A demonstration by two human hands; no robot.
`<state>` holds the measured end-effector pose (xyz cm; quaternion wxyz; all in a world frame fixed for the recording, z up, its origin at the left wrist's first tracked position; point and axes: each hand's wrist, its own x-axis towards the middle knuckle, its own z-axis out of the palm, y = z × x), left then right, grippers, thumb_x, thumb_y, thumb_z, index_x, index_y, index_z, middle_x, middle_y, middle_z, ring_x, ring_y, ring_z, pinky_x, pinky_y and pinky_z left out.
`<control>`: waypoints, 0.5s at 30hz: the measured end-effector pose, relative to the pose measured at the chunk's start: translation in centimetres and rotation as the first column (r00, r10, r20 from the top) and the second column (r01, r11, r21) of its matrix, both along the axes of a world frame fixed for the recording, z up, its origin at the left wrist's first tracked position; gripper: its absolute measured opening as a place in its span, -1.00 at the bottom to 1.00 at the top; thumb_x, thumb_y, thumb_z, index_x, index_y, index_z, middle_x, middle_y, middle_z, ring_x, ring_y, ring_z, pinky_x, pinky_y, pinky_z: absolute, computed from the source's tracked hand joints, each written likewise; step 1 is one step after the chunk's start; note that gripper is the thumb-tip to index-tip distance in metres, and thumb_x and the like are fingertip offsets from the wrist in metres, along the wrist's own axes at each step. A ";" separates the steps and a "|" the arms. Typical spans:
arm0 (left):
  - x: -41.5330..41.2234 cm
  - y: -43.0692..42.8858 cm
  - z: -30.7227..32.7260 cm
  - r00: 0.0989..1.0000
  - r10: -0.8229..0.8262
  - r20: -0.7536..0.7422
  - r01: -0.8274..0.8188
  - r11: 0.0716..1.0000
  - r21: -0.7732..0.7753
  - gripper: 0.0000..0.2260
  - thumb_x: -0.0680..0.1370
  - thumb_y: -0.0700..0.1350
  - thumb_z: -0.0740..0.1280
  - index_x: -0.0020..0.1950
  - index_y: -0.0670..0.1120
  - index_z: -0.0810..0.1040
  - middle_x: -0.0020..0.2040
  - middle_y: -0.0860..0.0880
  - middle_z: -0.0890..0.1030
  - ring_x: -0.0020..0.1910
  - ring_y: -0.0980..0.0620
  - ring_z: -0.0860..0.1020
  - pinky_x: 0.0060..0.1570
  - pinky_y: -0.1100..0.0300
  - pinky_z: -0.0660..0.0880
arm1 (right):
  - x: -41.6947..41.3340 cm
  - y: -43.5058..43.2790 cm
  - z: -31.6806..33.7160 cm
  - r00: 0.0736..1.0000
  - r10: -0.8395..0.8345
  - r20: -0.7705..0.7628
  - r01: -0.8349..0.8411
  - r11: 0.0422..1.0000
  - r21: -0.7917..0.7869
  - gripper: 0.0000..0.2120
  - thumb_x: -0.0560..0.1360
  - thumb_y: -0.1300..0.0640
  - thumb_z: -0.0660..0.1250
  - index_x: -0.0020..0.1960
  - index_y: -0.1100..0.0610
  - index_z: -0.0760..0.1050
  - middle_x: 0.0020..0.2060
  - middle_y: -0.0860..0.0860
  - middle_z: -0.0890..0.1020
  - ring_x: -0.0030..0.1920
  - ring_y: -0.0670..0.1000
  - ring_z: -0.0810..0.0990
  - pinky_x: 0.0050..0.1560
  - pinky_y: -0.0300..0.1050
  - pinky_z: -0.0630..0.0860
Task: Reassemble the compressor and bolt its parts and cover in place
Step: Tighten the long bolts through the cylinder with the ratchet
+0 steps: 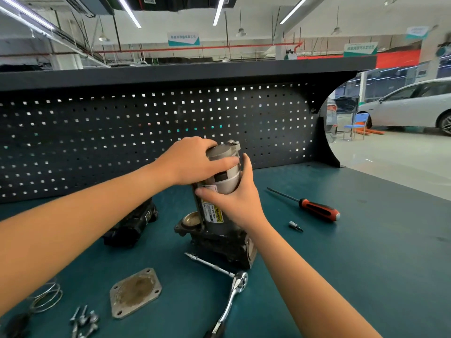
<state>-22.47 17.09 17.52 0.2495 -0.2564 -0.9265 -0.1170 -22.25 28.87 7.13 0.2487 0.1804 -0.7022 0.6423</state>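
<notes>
Standing upright near the middle of the teal desk (353, 264), the compressor (213, 224) is held by both hands. Its grey motor cylinder rises from a dark, grimy base (219, 245), and a yellow warning label is seen on the side facing the camera. The left hand (192, 162) is curled over the end cap (223, 150) at the top of the cylinder, with the thumb laid across its front. The right hand (234, 201) is wrapped round the cylinder's middle from the right, thumb in front, fingers hidden behind. A round brass-coloured bore (190, 219) is exposed on the base just left of the cylinder.

A flat square cover plate (135, 292) with corner holes is laid on the desk in front and to the left, apart from the compressor. A cluster of bolts (84, 320) is gathered near the front edge, left of the plate, and a coil of wire (46, 298) is seen further left. A ratchet (240, 281) is laid just before the base, its extension bar pointed back-left. A second dark casting (131, 223) is set left of the compressor, partly hidden by the left forearm. To the right, a red-and-black screwdriver (314, 208) and a small socket bit (294, 225) are laid well apart from the hands. A dark pegboard (146, 123) is fixed behind the desk.
</notes>
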 end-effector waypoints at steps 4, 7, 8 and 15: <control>-0.8 -1.5 -0.1 0.976 -0.177 0.129 0.157 0.976 0.151 -0.44 0.32 0.35 0.33 0.15 0.01 0.56 0.05 0.09 0.59 0.02 0.12 0.53 -0.07 0.47 0.39 | -0.4 1.3 -1.3 0.995 0.063 0.074 -0.072 0.990 0.125 -0.03 0.15 -0.05 0.62 0.40 -0.13 0.15 0.13 -0.32 0.48 0.10 -0.30 0.50 0.02 -0.36 0.45; -1.1 -1.9 0.1 0.953 -0.261 0.155 0.231 0.954 0.190 -0.55 0.24 0.31 0.28 0.07 0.18 0.48 0.01 0.18 0.54 0.00 0.21 0.51 -0.08 0.55 0.34 | -0.3 1.7 -1.6 0.993 0.049 0.111 -0.066 0.986 0.155 -0.24 0.15 -0.03 0.63 0.24 -0.12 0.33 0.04 -0.26 0.55 -0.01 -0.38 0.52 -0.14 -0.48 0.43; -1.0 -1.8 0.2 0.955 -0.256 0.150 0.232 0.959 0.161 -0.51 0.21 0.33 0.21 0.05 0.14 0.49 0.02 0.14 0.55 -0.01 0.19 0.51 -0.05 0.49 0.35 | -0.3 1.6 -1.6 0.993 0.031 0.117 -0.049 0.987 0.155 -0.29 0.16 -0.04 0.62 0.20 -0.13 0.34 0.01 -0.28 0.54 -0.05 -0.42 0.50 -0.20 -0.53 0.40; 0.1 -0.6 -0.6 0.994 -0.101 -0.048 0.098 0.993 -0.061 -0.36 0.27 0.43 0.18 0.14 0.01 0.49 -0.03 0.13 0.58 -0.10 0.09 0.52 -0.12 0.15 0.44 | 0.3 0.5 -2.0 0.992 -0.086 0.092 0.069 0.983 0.167 -0.35 0.23 -0.14 0.55 0.15 -0.20 0.23 -0.08 -0.35 0.49 -0.04 -0.29 0.51 -0.13 -0.37 0.42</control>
